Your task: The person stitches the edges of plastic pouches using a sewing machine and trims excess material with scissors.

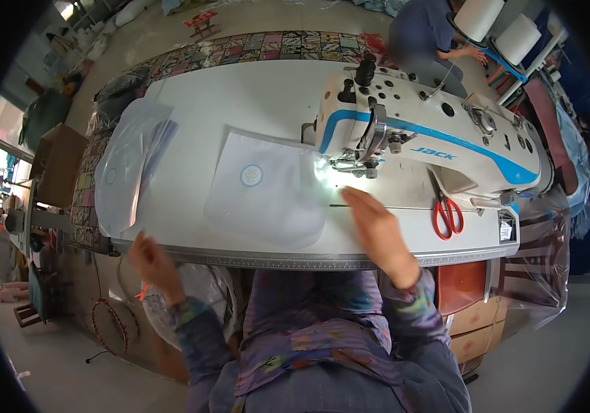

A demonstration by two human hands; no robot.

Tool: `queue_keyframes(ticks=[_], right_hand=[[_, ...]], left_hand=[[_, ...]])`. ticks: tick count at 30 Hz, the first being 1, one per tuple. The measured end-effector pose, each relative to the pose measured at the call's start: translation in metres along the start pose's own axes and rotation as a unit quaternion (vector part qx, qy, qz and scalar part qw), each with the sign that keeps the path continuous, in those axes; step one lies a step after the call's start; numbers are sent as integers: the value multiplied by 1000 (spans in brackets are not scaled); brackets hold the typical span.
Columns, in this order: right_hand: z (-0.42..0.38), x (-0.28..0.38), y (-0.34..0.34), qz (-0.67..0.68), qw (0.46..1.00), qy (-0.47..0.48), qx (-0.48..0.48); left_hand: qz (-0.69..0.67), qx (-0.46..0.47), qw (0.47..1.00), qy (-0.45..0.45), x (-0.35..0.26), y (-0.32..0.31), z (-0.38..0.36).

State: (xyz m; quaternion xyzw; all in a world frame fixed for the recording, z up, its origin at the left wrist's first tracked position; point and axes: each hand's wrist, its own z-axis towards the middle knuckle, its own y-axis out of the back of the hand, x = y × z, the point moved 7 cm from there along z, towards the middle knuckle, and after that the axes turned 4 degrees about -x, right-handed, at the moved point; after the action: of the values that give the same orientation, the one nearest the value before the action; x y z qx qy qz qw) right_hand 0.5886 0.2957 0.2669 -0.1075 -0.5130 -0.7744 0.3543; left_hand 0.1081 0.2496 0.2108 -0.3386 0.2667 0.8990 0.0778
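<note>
A white sewing machine point(433, 131) marked Jack stands on the table, its lamp lighting the needle area. A pale, translucent flat piece point(267, 206) with a round blue-ringed mark lies flat left of the needle. My right hand point(381, 237) is just in front of the needle area, fingers stretched out, with nothing seen in it. My left hand point(155, 265) hangs at the table's front edge, its fingers loosely bent and nothing visible in them. Close to it lies a stack of similar pale pieces point(126, 165) at the table's left end.
Red-handled scissors point(448, 217) lie right of my right hand. A ruler strip point(274, 261) runs along the front edge. White thread cones point(515, 41) stand at the upper right. Behind the machine sits another person point(422, 31). Cardboard boxes point(477, 330) are under the table's right end.
</note>
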Motion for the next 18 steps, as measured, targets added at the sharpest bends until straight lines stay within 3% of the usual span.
queue_keyframes(ticks=[1, 3, 5, 8, 11, 18], right_hand=[[11, 7, -18, 7, 999, 52, 11], [24, -6, -41, -4, 997, 69, 15], [25, -8, -46, -14, 996, 86, 20], [24, -16, -41, -5, 995, 86, 46], [22, -16, -36, -9, 992, 117, 41], [21, -21, -37, 4, 994, 106, 28]], left_hand=[[-8, 113, 993, -24, -61, -31, 5], [-117, 233, 941, -214, -130, -83, -3], [-192, 370, 889, -189, -160, -121, -21], [-90, 426, 861, -264, -178, -125, -55], [-76, 436, 872, -208, -173, -114, -74], [-58, 433, 874, -214, -181, -120, -77]])
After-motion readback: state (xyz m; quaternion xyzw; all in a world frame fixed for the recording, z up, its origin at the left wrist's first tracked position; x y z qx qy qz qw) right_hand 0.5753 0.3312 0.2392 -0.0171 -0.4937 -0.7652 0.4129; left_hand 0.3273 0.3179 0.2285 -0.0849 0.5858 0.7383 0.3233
